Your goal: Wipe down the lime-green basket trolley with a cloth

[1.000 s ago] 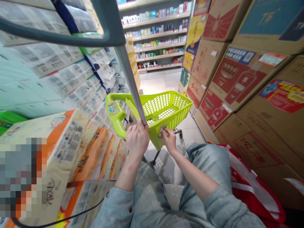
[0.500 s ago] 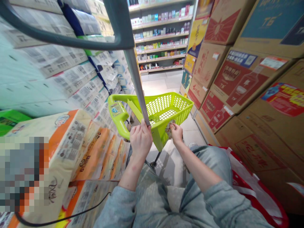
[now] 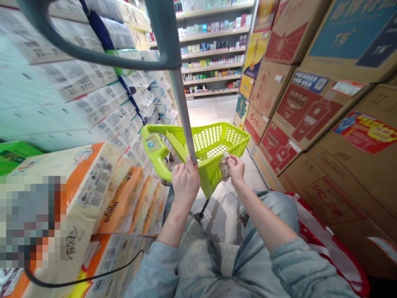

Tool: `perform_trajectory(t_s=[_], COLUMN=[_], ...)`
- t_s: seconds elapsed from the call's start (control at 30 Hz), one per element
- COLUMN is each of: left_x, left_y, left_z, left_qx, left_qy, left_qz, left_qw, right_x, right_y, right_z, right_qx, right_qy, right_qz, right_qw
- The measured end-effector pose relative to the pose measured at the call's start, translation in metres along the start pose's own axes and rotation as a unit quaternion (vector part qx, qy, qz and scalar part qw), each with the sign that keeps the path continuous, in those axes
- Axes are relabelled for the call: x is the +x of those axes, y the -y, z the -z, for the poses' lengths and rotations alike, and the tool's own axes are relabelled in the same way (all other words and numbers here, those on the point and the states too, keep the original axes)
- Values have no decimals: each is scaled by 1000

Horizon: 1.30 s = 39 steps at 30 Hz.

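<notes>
Left hand (image 3: 185,182) grips smooth metal pole (image 3: 182,111); right hand (image 3: 236,169) pinches crumpled rag (image 3: 223,165) at latticed basket (image 3: 217,140)

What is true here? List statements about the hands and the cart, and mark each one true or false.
1. The left hand grips a grey pole. True.
2. The right hand is empty. False: it holds a crumpled rag at the cart's near edge.
3. The cart is red. False: it is lime green.
4. Cardboard boxes are stacked on the right. True.
</notes>
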<state>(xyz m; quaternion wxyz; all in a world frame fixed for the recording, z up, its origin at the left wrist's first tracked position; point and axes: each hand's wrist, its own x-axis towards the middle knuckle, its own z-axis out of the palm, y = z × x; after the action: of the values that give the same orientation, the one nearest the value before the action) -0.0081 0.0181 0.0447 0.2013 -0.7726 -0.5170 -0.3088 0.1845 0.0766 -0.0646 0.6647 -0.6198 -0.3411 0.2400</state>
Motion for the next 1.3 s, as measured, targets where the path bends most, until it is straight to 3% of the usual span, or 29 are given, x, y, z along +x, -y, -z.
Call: perform_trajectory(t_s=[0.13, 0.27, 0.4, 0.57, 0.67, 0.77, 0.9, 1.0, 1.07, 1.13, 1.2, 1.3], left_x=[0, 1, 2, 1, 2, 8, 17, 20, 20, 20, 20, 20], left_y=[-3, -2, 2, 9, 15, 22, 28, 28, 27, 27, 26, 25], left_z=[1, -1, -1, 9, 20, 32, 42, 43, 41, 40, 40, 40], left_qx=[-2, 6, 24, 51, 60, 65, 88, 97, 93, 89, 87, 81], left_qy=[7, 13, 14, 47, 98, 150, 210, 240, 244, 245, 248, 252], left_qz=[-2, 0, 4, -5, -23, -35, -59, -64, -76, -89, -94, -91], left_qw=[1000, 1000, 1000, 998, 993, 986, 972, 964, 962, 961, 960, 960], right_x=[-8, -47, -90, -144, -159, -151, -127, -121, -123, -128, -133, -138], right_y=[7, 31, 50, 18, -6, -2, 27, 24, 1, -31, -61, -88], right_z=[-14, -21, -22, -23, -19, -13, -17, -29, -36, -39, -38, -36], right_qx=[-62, -77, -38, -5, -11, 3, 5, -13, -24, -43, -62, -62], right_qy=[29, 65, 107, 224, 181, 114, 70, 76, 56, 36, 65, 90], right_qz=[26, 117, 155, 109, 29, -2, 104, 152, 111, 15, -92, -144], right_qw=[997, 988, 981, 968, 983, 993, 992, 985, 992, 998, 992, 984])
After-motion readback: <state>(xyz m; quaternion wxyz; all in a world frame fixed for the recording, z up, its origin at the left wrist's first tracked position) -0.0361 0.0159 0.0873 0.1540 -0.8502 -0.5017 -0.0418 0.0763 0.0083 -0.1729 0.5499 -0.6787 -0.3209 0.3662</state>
